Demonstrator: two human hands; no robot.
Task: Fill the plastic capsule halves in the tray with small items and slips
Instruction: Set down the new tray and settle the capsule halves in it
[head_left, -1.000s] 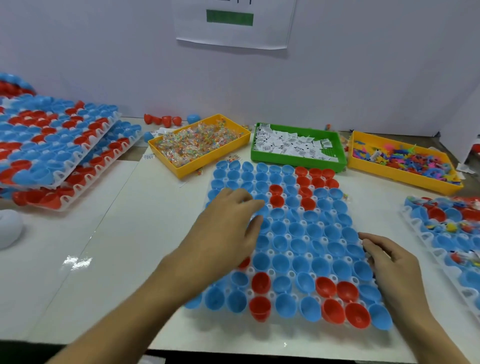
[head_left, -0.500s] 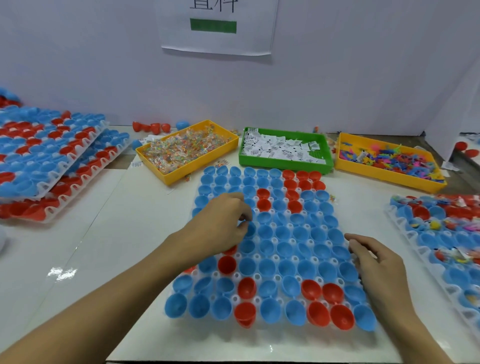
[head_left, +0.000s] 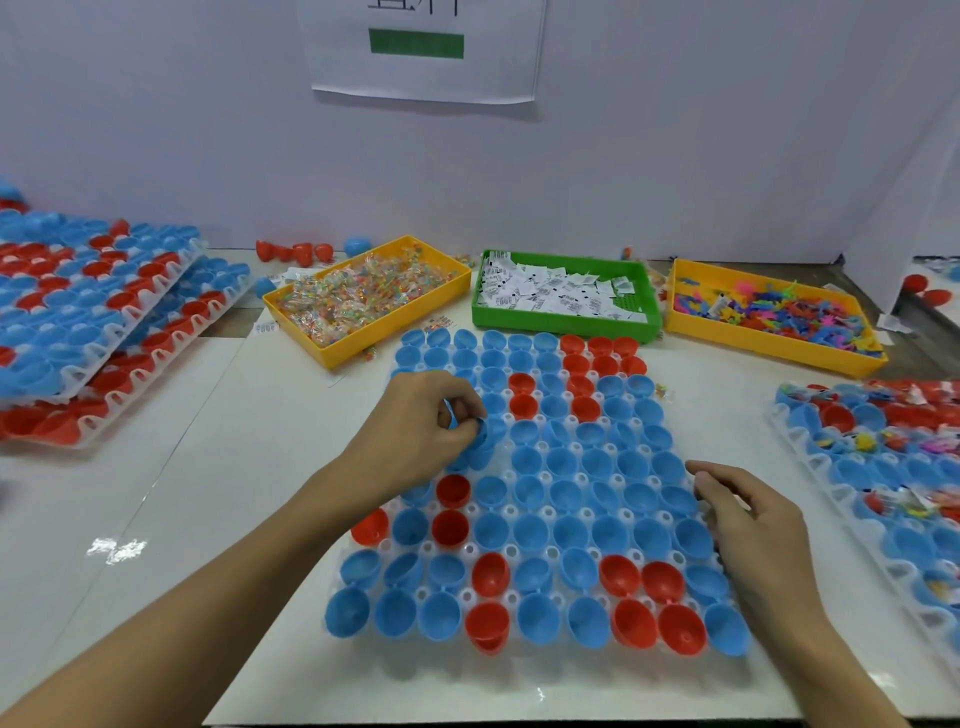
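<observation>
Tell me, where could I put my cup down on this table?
Bare tabletop lies between the stacked trays at left and the middle capsule tray. A narrower strip separates that tray from the right-hand tray. The back row of bins is crowded.

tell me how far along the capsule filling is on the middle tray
Barely begun. Done: the centre tray is loaded with blue and red halves, all looking empty. In hand: the left hand pinches a blue half; the right hand rests at the tray's edge. Left: items from the yellow bins and slips from the green bin.
</observation>
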